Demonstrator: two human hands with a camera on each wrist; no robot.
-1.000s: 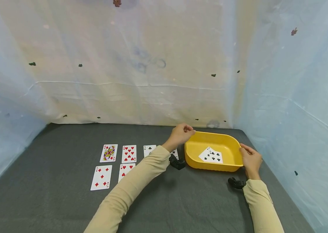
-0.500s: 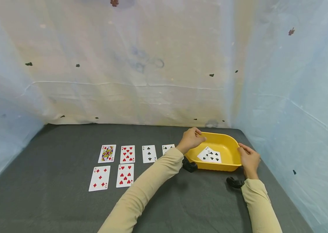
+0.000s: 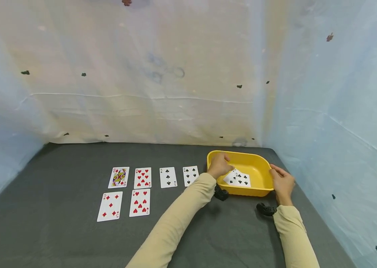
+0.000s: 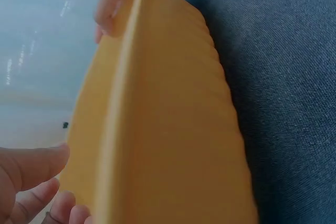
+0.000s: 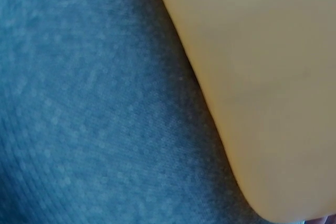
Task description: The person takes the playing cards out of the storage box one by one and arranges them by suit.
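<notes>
On the right of the dark cloth stands a yellow plastic tray (image 3: 257, 173). Overlapping white black-suit playing cards (image 3: 243, 179) lie on its floor, partly covered by my left hand. My left hand (image 3: 219, 165) reaches over the tray's left side, fingertips at the edge of those cards. In the left wrist view its thumb and fingers stand apart inside the tray wall, with no card between them. My right hand (image 3: 283, 185) grips the tray's right rim, thumb on the near side. The right wrist view shows mostly the tray's outer wall (image 5: 262, 77).
Left of the tray lies a back row: a diamonds face card (image 3: 119, 177), a hearts card (image 3: 142, 178), a clubs card (image 3: 168, 177) and a spades card (image 3: 190, 175). In front lie the five of diamonds (image 3: 109, 206) and seven of hearts (image 3: 139, 203). Pale sheeting (image 3: 155, 119) rises behind.
My left hand has moved right and down from the tray's far left rim into the tray, to the cards. The right hand keeps its hold on the rim.
</notes>
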